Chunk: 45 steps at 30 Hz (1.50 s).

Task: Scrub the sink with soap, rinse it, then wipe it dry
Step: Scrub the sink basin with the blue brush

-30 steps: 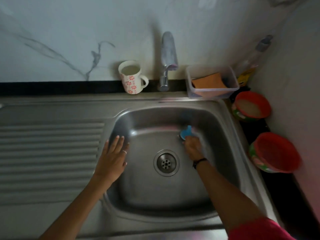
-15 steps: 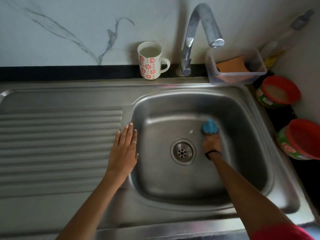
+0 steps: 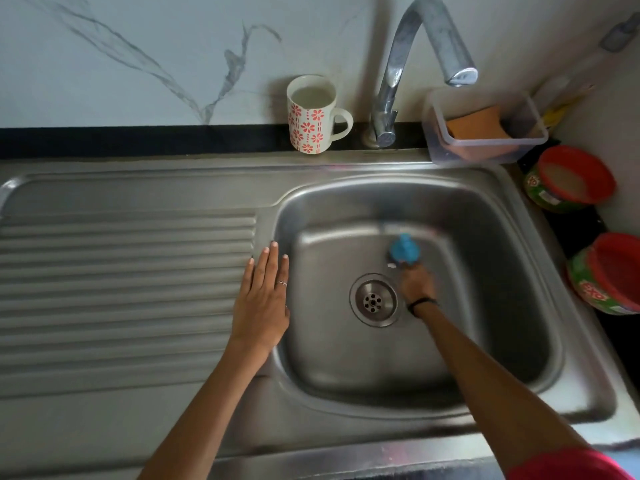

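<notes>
**Scrubbing the basin floor, right of the drain**

Right hand (image 3: 417,284) down in the sink (image 3: 502,341), curled round a blue scrubber (image 3: 404,250) pressed to the basin floor at about one o'clock from the drain (image 3: 373,300). Blurred there, so finger detail unclear. Left hand (image 3: 261,303) flat on the sink's rim at nine o'clock, fingers straight and together, gripping nothing, bracing. No foam visible on the steel; tap (image 3: 415,64) at twelve o'clock, not running.

Risks, as judged: soapy steel likely slick, so bracing palm could slide off the rim. Wide strokes toward twelve o'clock could jolt the flowered mug (image 3: 311,114), full of liquid, at eleven o'clock. Corners easily missed.
</notes>
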### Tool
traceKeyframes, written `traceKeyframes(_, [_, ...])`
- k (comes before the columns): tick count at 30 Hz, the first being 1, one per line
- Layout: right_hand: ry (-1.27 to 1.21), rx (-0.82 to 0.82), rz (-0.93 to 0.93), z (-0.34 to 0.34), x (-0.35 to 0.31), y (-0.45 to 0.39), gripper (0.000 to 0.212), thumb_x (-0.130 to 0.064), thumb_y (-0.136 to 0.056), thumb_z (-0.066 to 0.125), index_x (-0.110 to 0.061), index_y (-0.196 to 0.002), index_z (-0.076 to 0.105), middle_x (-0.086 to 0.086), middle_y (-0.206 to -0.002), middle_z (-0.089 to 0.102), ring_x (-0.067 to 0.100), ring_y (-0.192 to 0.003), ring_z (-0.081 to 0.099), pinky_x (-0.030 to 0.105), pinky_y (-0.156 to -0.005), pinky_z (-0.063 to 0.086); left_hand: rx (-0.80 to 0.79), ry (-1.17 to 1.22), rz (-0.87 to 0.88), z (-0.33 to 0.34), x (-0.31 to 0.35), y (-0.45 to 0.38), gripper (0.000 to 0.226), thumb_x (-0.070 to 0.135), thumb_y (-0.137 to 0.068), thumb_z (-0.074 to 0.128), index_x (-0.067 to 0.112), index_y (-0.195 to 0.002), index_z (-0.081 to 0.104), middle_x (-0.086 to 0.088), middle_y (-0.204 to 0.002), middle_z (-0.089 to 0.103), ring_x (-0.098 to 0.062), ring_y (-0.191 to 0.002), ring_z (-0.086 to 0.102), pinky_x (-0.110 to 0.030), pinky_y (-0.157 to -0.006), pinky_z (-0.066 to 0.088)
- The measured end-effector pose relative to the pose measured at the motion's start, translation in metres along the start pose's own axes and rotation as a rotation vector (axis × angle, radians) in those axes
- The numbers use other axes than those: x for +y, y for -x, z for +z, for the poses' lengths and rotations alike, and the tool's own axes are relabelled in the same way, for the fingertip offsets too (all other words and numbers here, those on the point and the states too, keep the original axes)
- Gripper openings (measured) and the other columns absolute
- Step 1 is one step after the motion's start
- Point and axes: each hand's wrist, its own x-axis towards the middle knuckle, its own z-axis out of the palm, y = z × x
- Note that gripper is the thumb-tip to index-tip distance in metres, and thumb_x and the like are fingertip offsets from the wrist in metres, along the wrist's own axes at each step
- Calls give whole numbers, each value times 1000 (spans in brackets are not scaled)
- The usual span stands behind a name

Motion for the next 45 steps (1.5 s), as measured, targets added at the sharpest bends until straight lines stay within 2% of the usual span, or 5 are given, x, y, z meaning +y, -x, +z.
traceKeyframes(9, [286,-303,-311,69,-60,63,41,-26,-102,32,4,-123,52,27,-123,55,40,-114,52,41,-91,40,4,-17,-6,3,0,-1,94,8,-44,84,1,-131,50,-21,-144,38,-34,-131,40,-43,-112,22])
traceKeyframes(18, [266,10,22,23,-21,43,36,-17,-100,31,1,-125,49,23,-125,54,37,-114,52,38,-90,41,-9,9,-7,2,2,-1,98,8,-42,86,2,-132,48,-21,-144,38,-33,-132,40,-45,-109,26])
traceKeyframes(25, [302,-381,-277,91,-70,92,43,-31,-101,32,3,-119,51,28,-118,58,41,-110,54,39,-84,43,-11,15,-1,1,1,-1,97,1,-41,82,-4,-132,46,-22,-142,40,-35,-129,42,-45,-110,27])
traceKeyframes(34, [231,69,168,-13,-3,9,39,-26,-98,38,0,-120,56,25,-125,57,39,-114,54,40,-89,45,-54,52,-25,-2,3,-1,101,1,-47,78,-3,-138,33,-20,-147,33,-32,-135,35,-42,-110,22])
traceKeyframes(45, [349,-263,-241,48,-42,59,41,-27,-101,31,-1,-127,50,23,-129,54,37,-118,51,37,-92,39,-100,21,-22,-4,3,-4,99,-1,-47,76,-4,-138,36,-21,-147,32,-34,-135,34,-42,-110,20])
